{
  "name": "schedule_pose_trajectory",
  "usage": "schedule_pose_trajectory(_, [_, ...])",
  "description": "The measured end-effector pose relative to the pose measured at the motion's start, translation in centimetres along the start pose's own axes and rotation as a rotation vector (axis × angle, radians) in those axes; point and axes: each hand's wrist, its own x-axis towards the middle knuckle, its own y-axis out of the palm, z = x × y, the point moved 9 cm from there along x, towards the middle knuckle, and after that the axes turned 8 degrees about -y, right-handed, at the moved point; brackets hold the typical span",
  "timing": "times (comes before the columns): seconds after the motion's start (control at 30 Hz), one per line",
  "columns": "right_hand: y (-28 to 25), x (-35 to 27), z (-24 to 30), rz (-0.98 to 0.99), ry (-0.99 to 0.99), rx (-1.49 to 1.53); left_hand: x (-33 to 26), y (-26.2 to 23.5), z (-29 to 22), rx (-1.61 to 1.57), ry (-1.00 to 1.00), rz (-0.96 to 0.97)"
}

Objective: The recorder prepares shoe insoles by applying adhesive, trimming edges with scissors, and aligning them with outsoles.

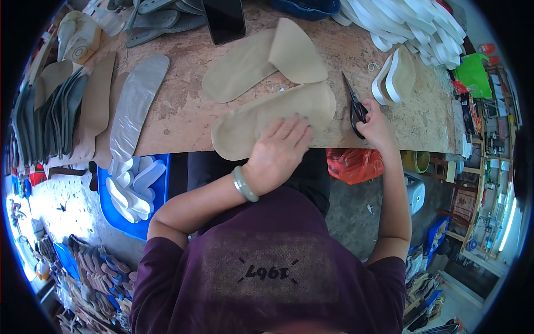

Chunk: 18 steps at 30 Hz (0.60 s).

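Note:
A beige insole (239, 131) lies at the table's front edge with one end jutting past it. My left hand (281, 146) rests flat on this insole, fingers stretched out. To its right, my right hand (379, 127) has its fingers closed at the handle loops of black scissors (354, 106), whose blades point away from me. Just beyond the insole are another beige insole (236, 75) and a curved beige piece (297, 53) overlapping it. Farther right sits a pair of white-edged beige insoles (401, 75).
Left on the table are a plastic-covered insole (139, 106) and a row of dark insoles (53, 117). A phone (224, 21) and a white insole pile (411, 28) lie at the back. Below the edge are a blue bin (133, 228) and a red plastic bag (354, 165).

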Motion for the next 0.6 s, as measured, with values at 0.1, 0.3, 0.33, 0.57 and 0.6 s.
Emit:
schedule_pose_trajectory(0.1, [-0.5, -1.9, -0.1, -0.107, -0.077, 0.415, -1.2, -0.8, 1.9, 0.021, -0.067, 0.050])
schedule_pose_trajectory(0.3, [-0.9, -4.0, 6.6, -0.374, -0.445, 1.455, -1.8, 0.6, 2.5, 0.137, -0.053, 0.084])
schedule_pose_trajectory(0.33, [-0.8, -3.7, 7.7, -0.377, -0.449, 1.453, -1.8, 0.7, 2.7, 0.151, -0.065, 0.097])
schedule_pose_trajectory(0.57, [-0.5, -1.3, 10.6, -0.149, -0.578, 1.801, -2.0, 0.4, 2.5, 0.124, -0.036, 0.067])
schedule_pose_trajectory(0.6, [-0.5, -1.6, 11.3, -0.143, -0.582, 1.802, -2.1, 0.3, 2.6, 0.130, -0.033, 0.060])
